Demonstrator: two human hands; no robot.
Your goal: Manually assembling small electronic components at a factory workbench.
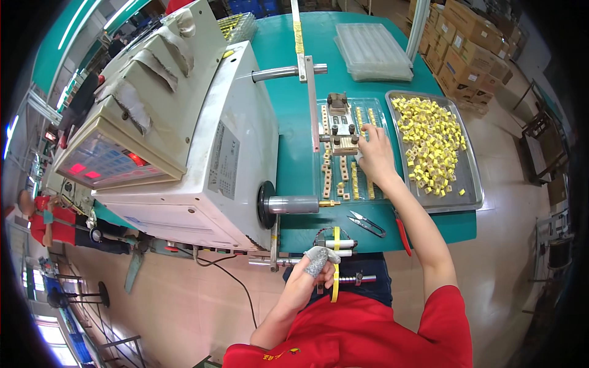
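My right hand [377, 153] reaches over a clear plastic tray [380, 110] holding rows of small yellow and tan square parts. Its fingers are bunched together beside a metal clamp fixture [345, 145]; whatever lies between the fingertips is hidden. Close to my body, my left hand [310, 270] is closed, with grey covers on some fingers. Its thumb and fingers press at a narrow yellow tape [335, 289], which runs past white rollers [340, 244] at the table's front edge.
A large white machine [236, 122] with a lit control panel fills the left. A metal pan [472, 178] of loose yellow parts [429, 144] sits right. Thread snips [368, 224] and red-handled pliers [402, 234] lie near the front edge. Stacked clear trays [374, 52] stand behind.
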